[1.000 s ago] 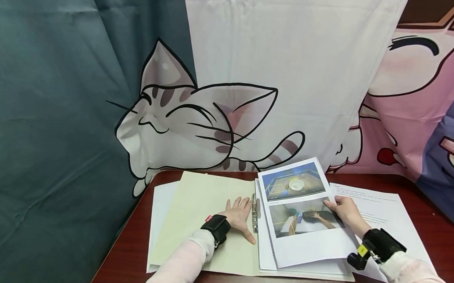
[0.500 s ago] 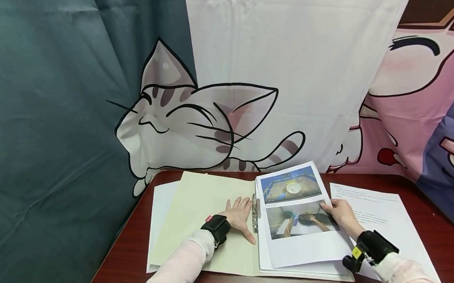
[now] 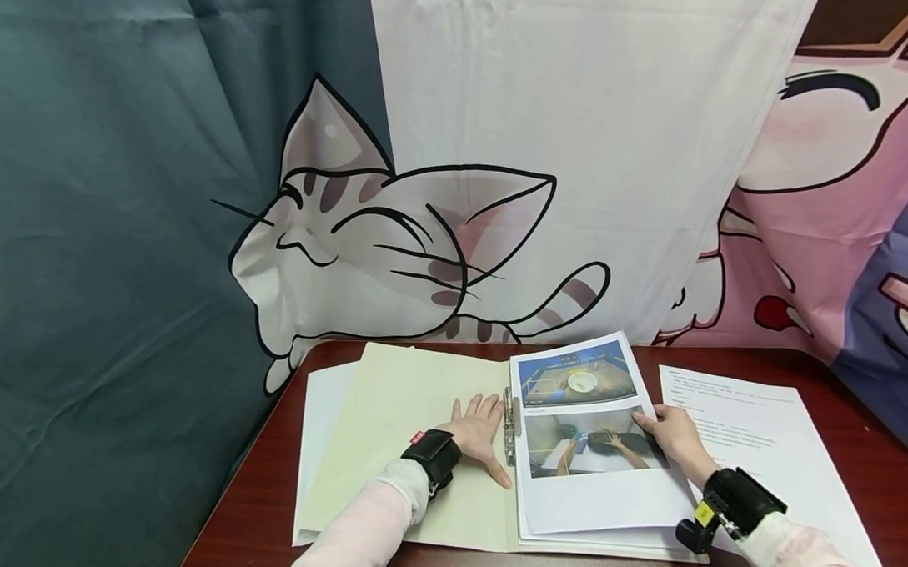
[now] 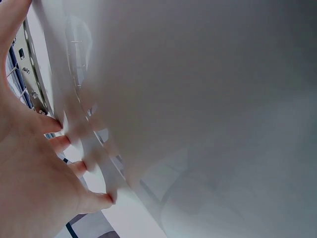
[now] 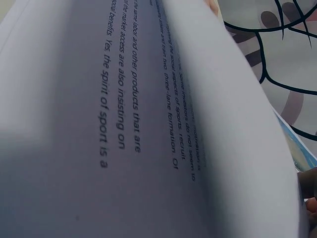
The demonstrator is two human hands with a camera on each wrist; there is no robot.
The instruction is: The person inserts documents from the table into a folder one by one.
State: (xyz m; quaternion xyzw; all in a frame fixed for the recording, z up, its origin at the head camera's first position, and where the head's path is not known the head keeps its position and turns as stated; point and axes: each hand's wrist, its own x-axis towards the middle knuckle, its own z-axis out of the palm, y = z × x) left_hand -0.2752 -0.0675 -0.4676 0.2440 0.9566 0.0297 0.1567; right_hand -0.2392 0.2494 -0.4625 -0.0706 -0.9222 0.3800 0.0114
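A cream folder (image 3: 389,423) lies spread on the table with a metal clip (image 3: 509,427) along its middle. My left hand (image 3: 473,436) rests on the folder's left cover with fingers spread, just beside the clip. On the right side, my right hand (image 3: 677,437) pinches the right edge of a sheet with two printed photos (image 3: 597,497), thumb on top. That sheet lies over the stack of white pages, its right part raised. In the right wrist view, the underlying printed text page (image 5: 114,99) shows below the lifted sheet, and the fingers are mostly cut off.
A loose white sheet with printed text (image 3: 750,419) lies to the right of the folder. More white paper (image 3: 321,446) sticks out under the folder's left side. Behind the reddish-brown table (image 3: 259,485) hangs a cartoon-cat curtain (image 3: 461,92).
My right hand has moved left and slightly down with the photo sheet, bringing its left edge closer to the clip and onto the stack. The left hand has stayed in place.
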